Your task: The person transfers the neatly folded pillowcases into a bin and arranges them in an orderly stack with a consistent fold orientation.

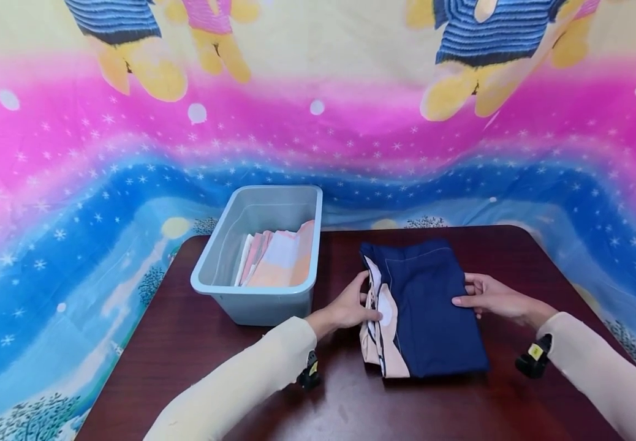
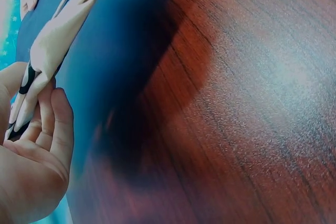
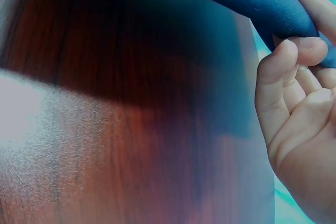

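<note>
A folded navy cloth [image 1: 434, 312] with peach, white and black patterned layers along its left side is held over the right half of the table. My left hand [image 1: 347, 304] grips its left edge, thumb on the near face. In the left wrist view that hand [image 2: 39, 156] has its fingers bent around the layered edge [image 2: 58, 45]. My right hand [image 1: 502, 300] pinches the opposite edge, with the thumb in front. The right wrist view shows the right-hand fingers [image 3: 278, 69] curled under the navy fold [image 3: 262, 3]. Shadow beneath the cloth falls on the tabletop.
A grey-blue plastic bin [image 1: 265, 309] stands left of the cloth, with several folded pink, white and peach cloths [image 1: 279, 257] inside. The dark reddish wood table [image 1: 185, 349] has a printed curtain [image 1: 318, 141] hanging behind and around it.
</note>
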A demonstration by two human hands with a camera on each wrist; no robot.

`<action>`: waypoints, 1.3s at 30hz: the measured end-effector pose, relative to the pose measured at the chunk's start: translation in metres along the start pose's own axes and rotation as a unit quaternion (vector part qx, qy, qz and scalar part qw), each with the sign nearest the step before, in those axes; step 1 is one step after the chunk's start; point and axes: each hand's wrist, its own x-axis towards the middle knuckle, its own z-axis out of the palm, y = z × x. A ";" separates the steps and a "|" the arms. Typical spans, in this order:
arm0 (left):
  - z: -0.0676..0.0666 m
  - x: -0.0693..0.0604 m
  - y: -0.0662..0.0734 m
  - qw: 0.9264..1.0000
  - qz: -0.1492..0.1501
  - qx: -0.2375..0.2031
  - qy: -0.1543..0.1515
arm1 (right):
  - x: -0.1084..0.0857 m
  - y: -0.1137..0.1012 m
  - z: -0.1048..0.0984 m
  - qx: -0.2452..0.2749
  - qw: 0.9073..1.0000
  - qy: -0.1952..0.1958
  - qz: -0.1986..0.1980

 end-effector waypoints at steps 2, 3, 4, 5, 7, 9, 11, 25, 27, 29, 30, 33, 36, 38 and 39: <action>-0.002 -0.001 0.004 1.000 0.000 0.001 -0.001 | 0.001 -0.004 -0.001 -0.003 1.000 0.004 0.002; -0.003 -0.002 0.005 1.000 -0.001 0.003 -0.002 | 0.001 -0.005 -0.001 -0.006 1.000 0.005 0.003; -0.003 -0.002 0.007 1.000 -0.003 0.002 -0.003 | 0.001 -0.007 -0.001 -0.008 1.000 0.005 0.004; -0.004 -0.003 0.008 1.000 -0.003 0.003 -0.004 | 0.000 -0.008 -0.001 -0.008 1.000 0.006 0.005; -0.005 -0.004 0.010 1.000 -0.005 0.006 -0.005 | 0.000 -0.011 -0.001 -0.009 1.000 0.005 0.005; -0.005 -0.006 0.012 1.000 -0.005 0.007 -0.006 | -0.001 -0.014 -0.001 -0.010 1.000 0.002 0.003; -0.006 -0.007 0.013 1.000 -0.006 0.008 -0.007 | -0.002 -0.017 0.000 -0.009 1.000 0.000 -0.002; -0.008 -0.014 0.033 1.000 -0.003 0.001 -0.009 | -0.006 -0.040 -0.006 -0.037 0.999 0.007 -0.004; -0.009 -0.015 0.037 1.000 -0.003 0.004 -0.007 | -0.006 -0.044 -0.006 -0.040 0.999 0.010 -0.005; -0.010 -0.016 0.041 1.000 -0.003 0.003 -0.004 | -0.007 -0.047 -0.007 -0.041 0.999 0.012 -0.006; -0.011 -0.017 0.043 1.000 -0.004 0.004 -0.003 | -0.007 -0.048 -0.007 -0.042 0.999 0.012 -0.006; -0.012 -0.020 0.050 1.000 -0.007 -0.001 0.002 | -0.008 -0.052 -0.008 -0.044 0.999 0.015 -0.012; -0.015 -0.023 0.057 1.000 -0.005 0.001 0.004 | -0.007 -0.057 -0.009 -0.045 0.999 0.013 -0.026; -0.018 -0.025 0.061 1.000 -0.004 0.001 0.006 | -0.007 -0.060 -0.009 -0.045 0.998 0.012 -0.034; -0.019 -0.026 0.063 1.000 -0.003 0.003 0.008 | -0.006 -0.062 -0.010 -0.045 0.998 0.011 -0.036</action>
